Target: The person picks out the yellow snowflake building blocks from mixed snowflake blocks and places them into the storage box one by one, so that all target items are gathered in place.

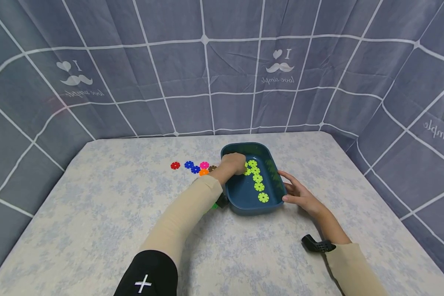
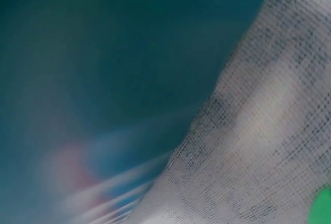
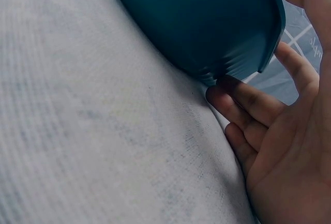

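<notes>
A dark blue plastic bin (image 1: 240,197) sits on the table. Several yellow-green snowflake discs (image 1: 257,178) form a rough line on its floor, some bunched at the far end. My left hand (image 1: 235,163) reaches over the left rim to the bunched discs, knuckles up and fingertips hidden, so I cannot tell whether it pinches one. With thumb and fingers, my right hand (image 1: 297,193) grips the bin's right side. In the right wrist view its lower fingers (image 3: 253,102) bend against the base of the wall. Blurred teal wall fills much of the left wrist view.
Left of the bin lie loose discs: a red disc (image 1: 175,165), blue discs (image 1: 189,164), a pink disc (image 1: 204,165), an orange disc (image 1: 204,172) and a brown one. A green disc (image 1: 215,206) shows beside the left wrist. Grey checked curtains (image 1: 185,82) hang around the table (image 1: 126,197).
</notes>
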`<state>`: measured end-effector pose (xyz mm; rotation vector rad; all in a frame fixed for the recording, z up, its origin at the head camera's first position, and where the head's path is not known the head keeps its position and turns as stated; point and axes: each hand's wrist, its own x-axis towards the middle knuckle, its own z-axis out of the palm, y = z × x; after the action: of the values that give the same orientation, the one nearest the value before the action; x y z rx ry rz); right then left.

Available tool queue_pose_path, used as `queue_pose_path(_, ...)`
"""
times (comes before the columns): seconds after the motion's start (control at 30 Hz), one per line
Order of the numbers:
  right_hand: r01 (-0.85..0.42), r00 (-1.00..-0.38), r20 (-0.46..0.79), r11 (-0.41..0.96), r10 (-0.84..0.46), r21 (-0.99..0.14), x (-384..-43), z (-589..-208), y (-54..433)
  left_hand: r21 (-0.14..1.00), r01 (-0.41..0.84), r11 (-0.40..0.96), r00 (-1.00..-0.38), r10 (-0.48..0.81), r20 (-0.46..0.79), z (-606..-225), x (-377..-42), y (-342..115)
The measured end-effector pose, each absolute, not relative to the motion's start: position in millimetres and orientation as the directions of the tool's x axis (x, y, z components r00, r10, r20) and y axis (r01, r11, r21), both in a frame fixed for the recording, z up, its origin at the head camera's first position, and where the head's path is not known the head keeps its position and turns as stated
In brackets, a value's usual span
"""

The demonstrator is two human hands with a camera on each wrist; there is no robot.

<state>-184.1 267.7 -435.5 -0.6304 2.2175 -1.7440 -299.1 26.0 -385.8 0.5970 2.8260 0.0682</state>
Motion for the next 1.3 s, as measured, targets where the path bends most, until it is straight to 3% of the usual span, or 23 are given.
queue_pose_path(0.43,-0.18,-0.859,0.09,0.132,-0.505,-0.975,-183.9,-433.2,268.7,0.327,0.46,0.826,-0.846,0.519,-0.121,-360.5,-301.1,9.8)
queue_pose_path(0.7,-0.185,-0.853,0.1,0.117,-0.513,-0.976,-182.5,-433.0,270.2,0.451,0.438,0.778,-0.845,0.528,-0.09,-348.5,-299.1,-7.0)
queue_pose_path(1.3,-0.197,-0.852,0.104,0.13,-0.513,-0.972,-183.0,-434.4,268.3,0.587,0.357,0.727,-0.891,0.453,-0.019,-335.0,-286.3,-53.9)
